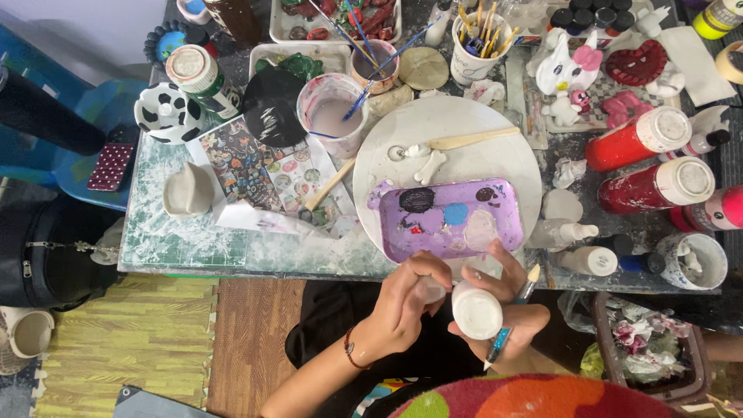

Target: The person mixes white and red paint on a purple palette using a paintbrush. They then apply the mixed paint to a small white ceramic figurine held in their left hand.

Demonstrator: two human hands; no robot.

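White bottle (477,311) in right hand (507,306) grip, left hand (406,302) touching beside it

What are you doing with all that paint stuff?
A person sits at a messy craft table. Their right hand holds a small white bottle and a paintbrush together, while the left hand grips the bottle's top end. Just beyond the hands lies a purple tray used as a palette, with dabs of black, blue and pale paint. It rests on a round white board. Around it stand red paint bottles, cups of brushes and small clay figures.
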